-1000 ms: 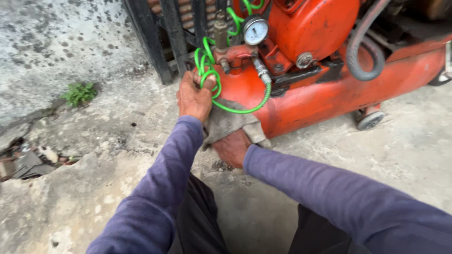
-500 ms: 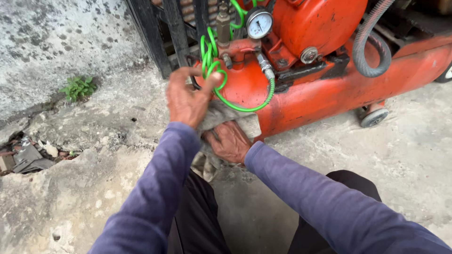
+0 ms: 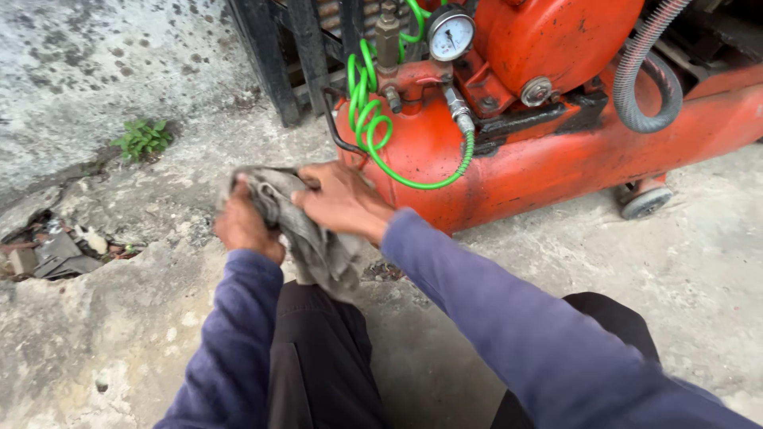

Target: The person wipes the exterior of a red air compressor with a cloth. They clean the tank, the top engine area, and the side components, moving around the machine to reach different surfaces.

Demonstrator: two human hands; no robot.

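Gripping a dirty grey rag (image 3: 306, 234) with both hands, the person is holding it up in front of the knees, just off the end of the orange air compressor tank (image 3: 509, 163). Left hand (image 3: 242, 225) is clenching the rag's upper left edge, fingers wrapped around the bunched cloth; right hand (image 3: 342, 200) is clamping over the top of the rag from the right, knuckles up, with the rest of the cloth hanging down between the forearms. Both purple sleeves (image 3: 509, 318) are reaching forward over dark trousers (image 3: 318, 357). Right hand is sitting just beside the tank's rounded end, whether touching it cannot be told. Coiled green air hose (image 3: 367, 107) is looping down the tank front, running to a metal fitting (image 3: 458, 111) below a round pressure gauge (image 3: 451, 34). Grey ribbed hose (image 3: 644, 71) is curling at upper right, small wheel (image 3: 645, 202) is resting on the cracked concrete ground (image 3: 127, 318). Small green weed (image 3: 143, 137) is growing by the stained wall at left, rubble bits (image 3: 56, 250) lying near it.
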